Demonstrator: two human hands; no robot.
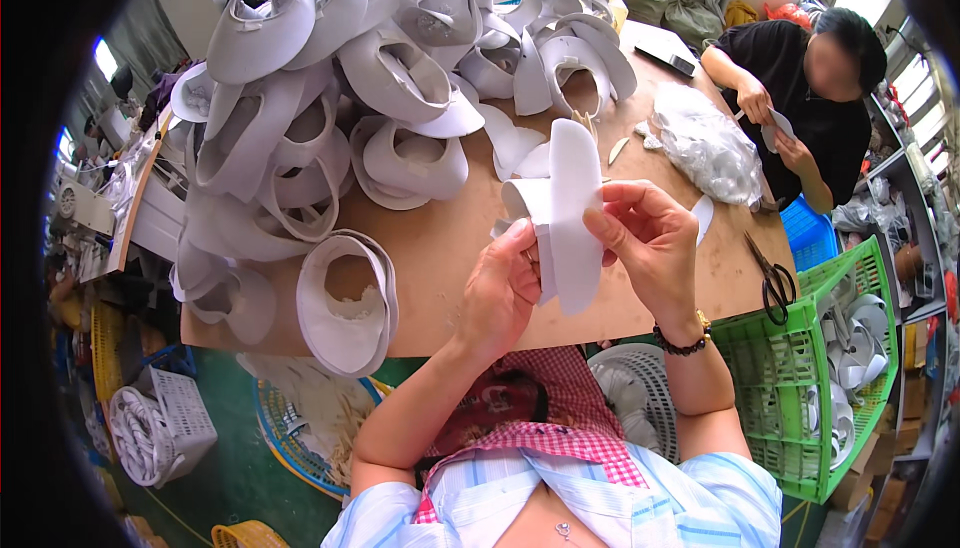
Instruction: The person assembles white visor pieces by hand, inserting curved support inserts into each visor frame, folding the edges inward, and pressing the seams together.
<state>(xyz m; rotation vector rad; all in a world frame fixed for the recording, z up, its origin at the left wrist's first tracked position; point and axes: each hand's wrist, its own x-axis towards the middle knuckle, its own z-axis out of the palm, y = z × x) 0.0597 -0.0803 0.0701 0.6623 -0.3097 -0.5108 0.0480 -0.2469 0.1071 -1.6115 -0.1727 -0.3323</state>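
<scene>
A white sun visor point(576, 238) is held up over the front of the table, its long brim seen nearly edge-on. My left hand point(497, 293) pinches the curved band on the visor's left side. Thumb and fingers of my right hand point(650, 243) grip the brim's right edge. A large heap of white visors point(400, 78) covers the left and back of the table. Near the front edge lies a small stack of visors point(388, 293), left of my left hand. Loose white pieces point(512, 143) lie just beyond the held visor.
Black scissors point(776, 288) lie at the table's point(440, 238) right edge, beyond a clear plastic bag of white pieces point(705, 143). Across the corner, a person in black point(840, 148) handles a white piece. A green crate point(775, 408) of visors stands at right; baskets point(275, 438) sit below.
</scene>
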